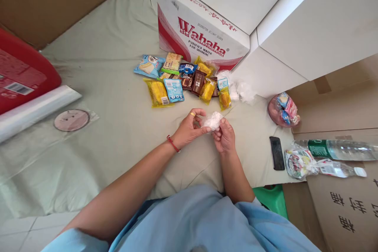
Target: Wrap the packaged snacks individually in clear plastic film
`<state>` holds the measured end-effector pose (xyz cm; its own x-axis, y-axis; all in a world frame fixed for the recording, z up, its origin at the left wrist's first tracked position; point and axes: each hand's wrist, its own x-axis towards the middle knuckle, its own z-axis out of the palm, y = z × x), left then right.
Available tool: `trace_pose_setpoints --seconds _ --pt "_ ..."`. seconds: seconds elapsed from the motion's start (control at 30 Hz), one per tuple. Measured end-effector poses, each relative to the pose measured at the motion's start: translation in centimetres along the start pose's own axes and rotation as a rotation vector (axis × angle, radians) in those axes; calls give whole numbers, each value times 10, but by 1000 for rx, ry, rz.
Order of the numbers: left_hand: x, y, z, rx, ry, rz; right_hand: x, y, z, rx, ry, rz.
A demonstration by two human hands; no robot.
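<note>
Between my two hands is a small crumpled bundle of clear-white plastic (212,121), held above the cloth. My left hand (191,126), with a ring and a red bracelet, grips its left side between thumb and fingers. On its right side, my right hand (225,135) pinches the plastic with curled fingers. What is inside the bundle, if anything, I cannot make out. Just beyond lies a pile of wrapped snacks: a yellow packet (158,93), a light blue sachet (174,89), brown cocoa packets (198,82) and a small yellow packet (225,99). More crumpled clear plastic (245,92) lies at the pile's right end.
A Wahaha carton (203,27) stands behind the snacks. At left are a red container (23,71) and a plastic roll (38,110). To the right lie a filled round bag (283,110), a phone (277,153), a large bottle (339,150) and a smaller bottle (339,168).
</note>
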<state>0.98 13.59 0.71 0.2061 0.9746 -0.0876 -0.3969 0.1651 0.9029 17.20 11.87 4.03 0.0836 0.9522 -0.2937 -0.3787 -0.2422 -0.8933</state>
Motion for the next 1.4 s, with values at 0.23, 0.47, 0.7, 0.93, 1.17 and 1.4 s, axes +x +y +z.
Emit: trace_pose_setpoints --seconds 0.23,0.47,0.7,0.93,1.17,1.4 --pt "0 0 1 109 -45 -3 4 -2 -7 34 -58 58" --pt "0 1 -1 102 63 34 2 -3 -19 54 -56 39" --pt "-2 5 1 127 -18 61 1 0 -13 -107 -79 42" --pt "5 4 -6 -155 149 -36 9 -1 -16 -71 -91 84" --pt "2 6 -1 -145 65 12 13 -6 -29 14 -60 51" --pt "9 -1 -5 -242 132 -44 13 -5 -32 22 -92 82"
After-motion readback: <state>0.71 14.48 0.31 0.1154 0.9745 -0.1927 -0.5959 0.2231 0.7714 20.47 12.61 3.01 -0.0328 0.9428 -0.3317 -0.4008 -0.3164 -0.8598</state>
